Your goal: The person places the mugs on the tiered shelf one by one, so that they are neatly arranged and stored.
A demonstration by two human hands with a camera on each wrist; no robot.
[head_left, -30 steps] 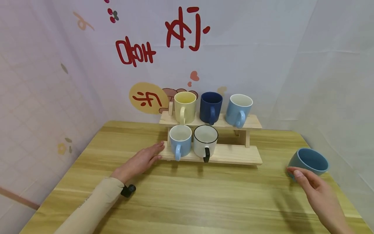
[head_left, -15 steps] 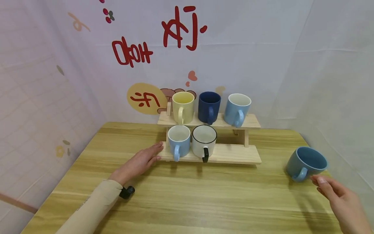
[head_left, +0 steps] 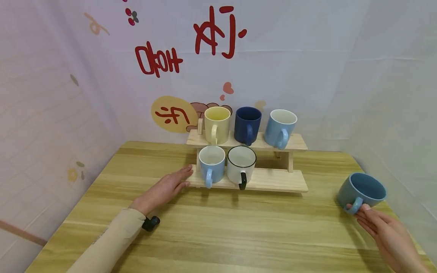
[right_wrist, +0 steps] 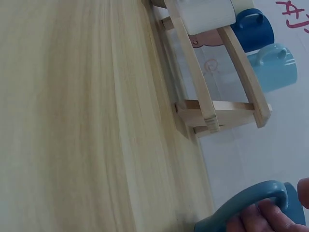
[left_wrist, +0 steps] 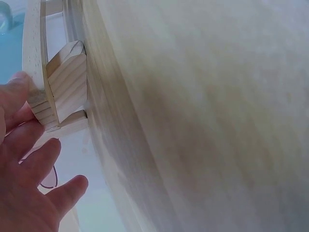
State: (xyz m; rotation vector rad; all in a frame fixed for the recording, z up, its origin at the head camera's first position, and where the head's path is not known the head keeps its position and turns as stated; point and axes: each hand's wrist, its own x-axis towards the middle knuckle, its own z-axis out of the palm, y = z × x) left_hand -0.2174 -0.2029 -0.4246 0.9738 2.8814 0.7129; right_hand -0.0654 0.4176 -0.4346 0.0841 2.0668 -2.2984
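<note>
On the right of the table stands a wide blue-grey mug (head_left: 347, 192). My right hand (head_left: 387, 231) grips its handle (right_wrist: 251, 195), fingers passing through the loop in the right wrist view. At the left end of a two-tier wooden rack (head_left: 276, 179), my left hand (head_left: 164, 193) rests with its fingers extended against the end of the lower board (left_wrist: 36, 63). That board bears a light blue mug (head_left: 211, 170) and a white mug (head_left: 239, 172) with a black rim and handle. A yellow mug (head_left: 217, 127), a navy mug (head_left: 244, 129) and another light blue mug (head_left: 276, 132) stand above.
The wood-grain table (head_left: 239, 231) runs back to a white printed cloth (head_left: 300, 76) behind the rack. More cloth hangs at both sides, close to the blue-grey mug on the right. A black wrist device (head_left: 150, 223) sits on my left wrist.
My right hand drew back to the right, uncovering the mug's handle, then came in and took hold of it. My left hand stayed at the rack's end.
</note>
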